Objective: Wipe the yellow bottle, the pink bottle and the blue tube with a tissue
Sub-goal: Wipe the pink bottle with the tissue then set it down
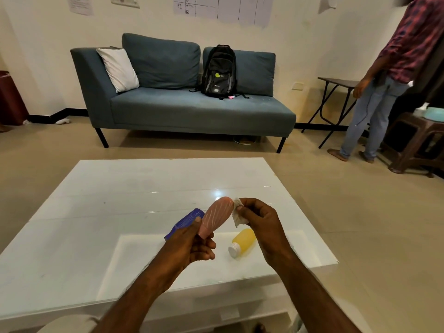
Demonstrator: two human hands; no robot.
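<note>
My left hand (pixel 192 243) grips the pink bottle (pixel 216 216) by its lower end and holds it tilted above the white table (pixel 120 200). My right hand (pixel 259 224) pinches a crumpled white tissue (pixel 237 215) against the bottle's upper right side. The blue tube (pixel 186 222) lies on the table behind my left hand, partly hidden by it. The yellow bottle (pixel 243 241) with a white cap lies on its side on the table below my right hand.
A blue sofa (pixel 182 104) with a black backpack (pixel 219 72) stands beyond the table. A person (pixel 384 80) stands at the far right beside a folding table (pixel 336 102) and a brown stool (pixel 413 143).
</note>
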